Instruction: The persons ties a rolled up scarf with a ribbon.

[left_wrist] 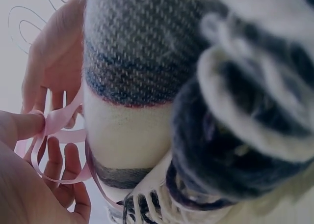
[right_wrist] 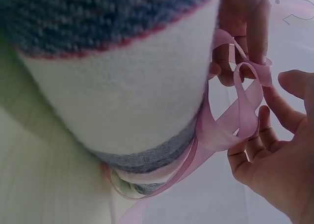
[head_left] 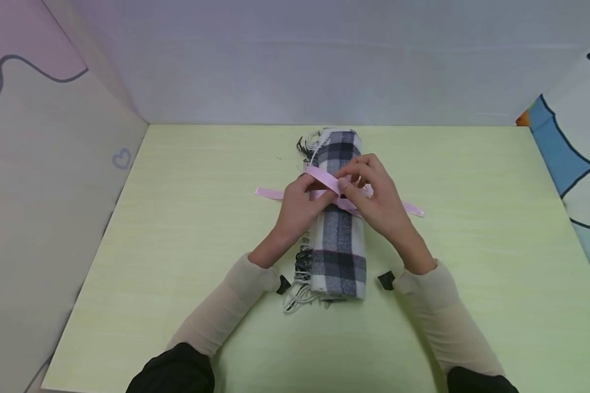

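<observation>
A rolled plaid scarf [head_left: 338, 234] in white, grey and navy lies lengthwise on the table, its fringe along the left side. Pink ribbon [head_left: 322, 179] wraps its middle, with tails sticking out to both sides and a loop raised on top. My left hand [head_left: 302, 204] pinches the ribbon near the crossing; its thumb presses the ribbon [left_wrist: 58, 118] in the left wrist view. Opposite it, my right hand [head_left: 376, 196] has thumb and index finger bent beside the loop. The right wrist view shows a gap between that thumb [right_wrist: 297, 82] and the index finger, which touches the ribbon [right_wrist: 240, 116].
The pale yellow-green table [head_left: 201, 245] extends around the scarf. A grey-white wall [head_left: 324, 82] stands at the back, with decorated panels at left and right. Dark tabs [head_left: 386, 280] sit by both wrists.
</observation>
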Demonstrator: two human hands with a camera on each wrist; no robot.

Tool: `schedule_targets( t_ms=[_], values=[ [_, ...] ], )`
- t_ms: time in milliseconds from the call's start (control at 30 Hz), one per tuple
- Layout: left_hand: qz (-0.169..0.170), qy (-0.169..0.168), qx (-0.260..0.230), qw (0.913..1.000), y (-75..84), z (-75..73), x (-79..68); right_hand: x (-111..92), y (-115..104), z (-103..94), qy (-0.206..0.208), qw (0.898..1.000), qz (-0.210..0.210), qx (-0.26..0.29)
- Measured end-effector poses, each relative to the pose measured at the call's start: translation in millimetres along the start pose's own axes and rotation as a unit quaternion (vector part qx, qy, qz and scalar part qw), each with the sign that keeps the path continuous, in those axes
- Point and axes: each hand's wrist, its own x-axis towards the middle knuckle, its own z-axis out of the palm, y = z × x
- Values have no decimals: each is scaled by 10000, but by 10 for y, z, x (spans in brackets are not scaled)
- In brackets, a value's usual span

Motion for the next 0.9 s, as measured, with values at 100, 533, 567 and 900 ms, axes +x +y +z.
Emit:
schedule_targets(
  t_ms=[100, 533, 567, 900],
  values=[
    [34, -64, 83, 9999, 2, 5, -13, -1, 0, 3, -103, 9999, 66, 15],
    [-207, -249, -967, 9948, 3, 7, 7, 11, 74, -63, -203, 9610, 986, 2576],
    [-259, -258, -1159, 9926, 4, 6, 8, 13, 85, -68, -188, 9536, 1020, 2826],
    [-760, -38, -1946, 9779, 30, -11, -11, 42, 183, -96, 414, 8868, 1198, 4444]
  ],
)
